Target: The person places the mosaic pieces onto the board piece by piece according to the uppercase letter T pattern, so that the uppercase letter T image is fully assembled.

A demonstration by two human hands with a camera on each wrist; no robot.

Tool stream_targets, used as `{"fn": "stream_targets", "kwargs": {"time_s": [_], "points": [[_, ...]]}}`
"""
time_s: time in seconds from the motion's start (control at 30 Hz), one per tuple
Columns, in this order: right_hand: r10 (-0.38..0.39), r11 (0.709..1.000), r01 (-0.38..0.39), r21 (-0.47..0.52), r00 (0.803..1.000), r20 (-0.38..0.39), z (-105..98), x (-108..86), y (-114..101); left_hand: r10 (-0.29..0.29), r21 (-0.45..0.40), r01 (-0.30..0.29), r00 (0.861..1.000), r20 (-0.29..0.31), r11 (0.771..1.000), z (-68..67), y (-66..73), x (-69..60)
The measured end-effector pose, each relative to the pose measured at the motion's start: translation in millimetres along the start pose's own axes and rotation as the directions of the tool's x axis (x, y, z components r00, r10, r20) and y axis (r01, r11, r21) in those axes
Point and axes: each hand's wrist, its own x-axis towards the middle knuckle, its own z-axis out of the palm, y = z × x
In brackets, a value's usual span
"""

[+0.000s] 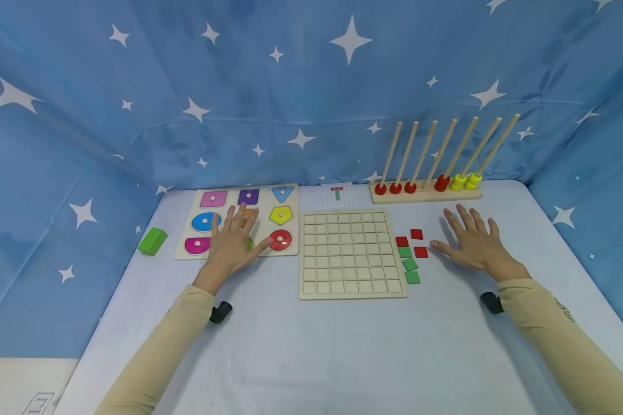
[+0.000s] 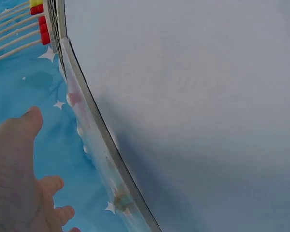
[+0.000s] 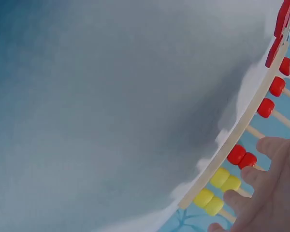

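My left hand (image 1: pixel 232 242) hovers with spread fingers over the shape puzzle board (image 1: pixel 187 251), hiding a few of its knobbed pieces. To the right of the small tiles, my right hand (image 1: pixel 475 245) is held with its fingers apart and nothing in it. Between the hands lies a wooden grid board (image 1: pixel 353 253) whose square cells hold no tiles. Beside its right edge are red tiles (image 1: pixel 421 252) and green tiles (image 1: pixel 412 278). A small pattern card (image 1: pixel 337 195) with a red and green T figure lies behind the grid.
At the back right stands a wooden peg rack (image 1: pixel 426 196) with tall rods carrying red beads (image 1: pixel 442 183) and yellow beads (image 1: pixel 473 181). A green block (image 1: pixel 153 241) sits at the table's left edge. Starry blue curtains (image 1: pixel 301 86) surround the white table (image 1: pixel 311 357).
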Motion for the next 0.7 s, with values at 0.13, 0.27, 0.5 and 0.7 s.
{"fn": "stream_targets", "kwargs": {"time_s": [0.13,0.27,0.5,0.7], "points": [[0.000,0.997,-0.002,0.071,1.000,0.022,0.1,0.3,-0.7,0.030,-0.028,-0.030,0.999,-0.011,0.999,2.1,4.5,-2.3],[-0.001,0.982,-0.004,0.190,1.000,0.025,-0.4,0.2,-4.4,0.138,-0.123,-0.144,0.989,-0.053,0.982,1.5,16.8,-10.9],[-0.017,0.949,0.025,0.316,0.999,-0.028,0.7,-2.2,-13.7,0.343,-0.323,-0.402,0.912,-0.226,0.856,-1.6,50.8,-25.5],[-0.026,0.917,0.026,0.398,1.000,-0.007,6.9,-3.4,-18.9,0.426,-0.351,-0.488,0.872,-0.242,0.799,7.2,71.5,-33.3]]}}
